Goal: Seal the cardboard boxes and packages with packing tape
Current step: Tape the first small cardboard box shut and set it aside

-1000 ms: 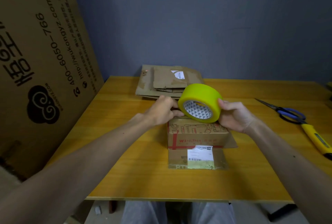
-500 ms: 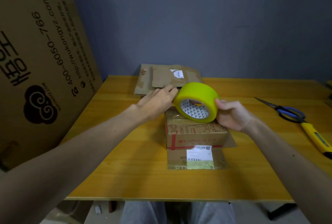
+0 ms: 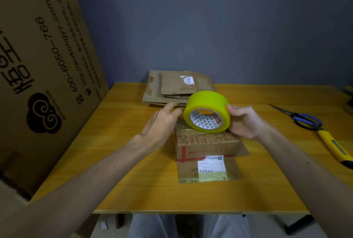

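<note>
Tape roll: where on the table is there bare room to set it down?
Bare wood: left of the small box, out to the leaning cardboard sheet; the near edge in front of the labelled flat package; a narrower strip between box and scissors. Crowded: far middle, with the flattened cardboard stack, and the right edge, with the utility knife.

Print on the cardboard around the small box
The small box (image 3: 207,147) bears the red brand WINONA on its near side. Just in front of it, a white shipping label (image 3: 211,168) has a barcode, but its print is too small to read. Far left of the box, the big cardboard sheet (image 3: 47,65) shows 400-6050-766, http://wukongyz.com/, large Chinese characters and a cloud logo.
</note>
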